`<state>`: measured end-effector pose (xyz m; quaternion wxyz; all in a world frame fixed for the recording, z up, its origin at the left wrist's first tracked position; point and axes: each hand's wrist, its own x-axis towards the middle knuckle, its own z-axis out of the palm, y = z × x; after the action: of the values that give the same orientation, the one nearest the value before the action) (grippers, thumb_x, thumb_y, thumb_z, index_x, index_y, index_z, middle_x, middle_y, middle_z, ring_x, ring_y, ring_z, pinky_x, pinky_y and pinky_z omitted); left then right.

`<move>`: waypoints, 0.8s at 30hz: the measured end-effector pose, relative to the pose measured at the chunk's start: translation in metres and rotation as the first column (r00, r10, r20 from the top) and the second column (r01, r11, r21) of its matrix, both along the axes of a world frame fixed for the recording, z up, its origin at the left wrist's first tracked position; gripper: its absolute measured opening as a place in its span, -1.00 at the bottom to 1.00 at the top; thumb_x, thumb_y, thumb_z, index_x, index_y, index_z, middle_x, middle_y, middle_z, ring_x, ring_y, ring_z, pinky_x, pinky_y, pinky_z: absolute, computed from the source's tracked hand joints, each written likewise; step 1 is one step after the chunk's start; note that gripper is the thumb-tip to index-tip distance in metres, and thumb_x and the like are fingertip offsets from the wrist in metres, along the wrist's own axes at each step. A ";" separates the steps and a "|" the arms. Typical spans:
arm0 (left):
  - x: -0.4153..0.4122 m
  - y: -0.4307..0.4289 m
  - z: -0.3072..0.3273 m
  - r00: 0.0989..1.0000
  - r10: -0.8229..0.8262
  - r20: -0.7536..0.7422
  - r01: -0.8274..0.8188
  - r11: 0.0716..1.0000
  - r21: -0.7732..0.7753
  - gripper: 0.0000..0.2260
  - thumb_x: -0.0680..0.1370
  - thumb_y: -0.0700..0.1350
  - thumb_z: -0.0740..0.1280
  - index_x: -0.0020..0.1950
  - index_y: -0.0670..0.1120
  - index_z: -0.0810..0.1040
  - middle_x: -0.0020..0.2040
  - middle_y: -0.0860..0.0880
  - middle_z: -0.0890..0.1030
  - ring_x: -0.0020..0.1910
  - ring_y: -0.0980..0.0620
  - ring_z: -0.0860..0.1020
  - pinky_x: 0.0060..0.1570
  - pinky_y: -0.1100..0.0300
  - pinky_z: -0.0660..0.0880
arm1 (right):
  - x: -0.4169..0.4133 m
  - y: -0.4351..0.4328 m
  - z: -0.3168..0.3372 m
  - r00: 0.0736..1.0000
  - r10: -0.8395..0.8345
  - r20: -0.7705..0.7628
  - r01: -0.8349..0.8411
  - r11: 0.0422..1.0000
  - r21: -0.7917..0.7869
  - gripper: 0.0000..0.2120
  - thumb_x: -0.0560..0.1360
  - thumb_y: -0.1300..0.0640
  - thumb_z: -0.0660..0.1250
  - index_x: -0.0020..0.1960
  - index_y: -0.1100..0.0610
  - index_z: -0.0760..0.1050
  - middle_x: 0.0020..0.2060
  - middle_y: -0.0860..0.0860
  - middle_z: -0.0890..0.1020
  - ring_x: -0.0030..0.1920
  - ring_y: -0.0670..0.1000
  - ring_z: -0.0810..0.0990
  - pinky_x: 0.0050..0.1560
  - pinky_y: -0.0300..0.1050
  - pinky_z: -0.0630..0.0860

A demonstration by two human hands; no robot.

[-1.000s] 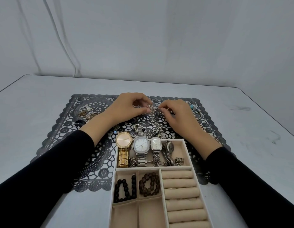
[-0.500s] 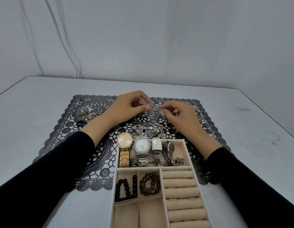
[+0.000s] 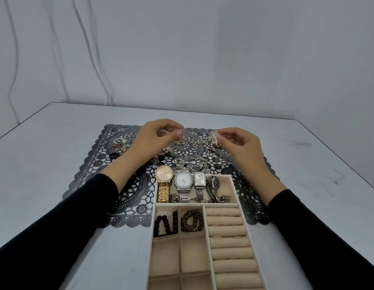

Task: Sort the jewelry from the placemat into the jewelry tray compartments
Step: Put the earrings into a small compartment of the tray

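At the bottom centre of the frame sits the tray. Its nearest small compartments hold nothing that I can see. Just beyond them two bead bracelets lie in two compartments side by side, with the ring rolls to their right. The watches fill the long far compartment.

Past the tray, on the black lace placemat, lie loose chains and small rings, all unsorted.

Above the middle of the mat, the left hand pinches a fan-shaped earring between thumb and forefinger. The right hand pinches its match the same way. The two pieces hang apart, clear of the mat.

The step looks like pairing these earrings for one compartment. To do it well, keep each pinch near the top of the fan so the thin prongs hang free. Bring both back over the watches without brushing them, and lower the pair into one bare near compartment before letting go, so that the prongs do not tangle.
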<state>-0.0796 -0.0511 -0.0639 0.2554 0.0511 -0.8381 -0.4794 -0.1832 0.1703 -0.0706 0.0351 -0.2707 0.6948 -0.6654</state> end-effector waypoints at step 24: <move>0.139 0.031 0.015 0.976 0.137 -0.170 -0.091 0.962 0.256 -0.85 0.51 -0.25 0.43 0.03 -0.06 0.67 -0.24 0.08 0.70 -0.17 0.11 0.70 -0.08 0.34 0.58 | 0.112 0.052 0.017 0.956 0.284 -0.079 -0.280 0.958 0.056 -0.84 0.42 0.34 0.43 -0.06 0.14 0.66 -0.21 0.00 0.70 -0.18 -0.05 0.65 -0.08 -0.23 0.57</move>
<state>0.0594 -0.0204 -0.0493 0.3518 0.0857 -0.7398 -0.5671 -0.0710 0.2221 -0.0541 0.1055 -0.3947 0.6646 -0.6257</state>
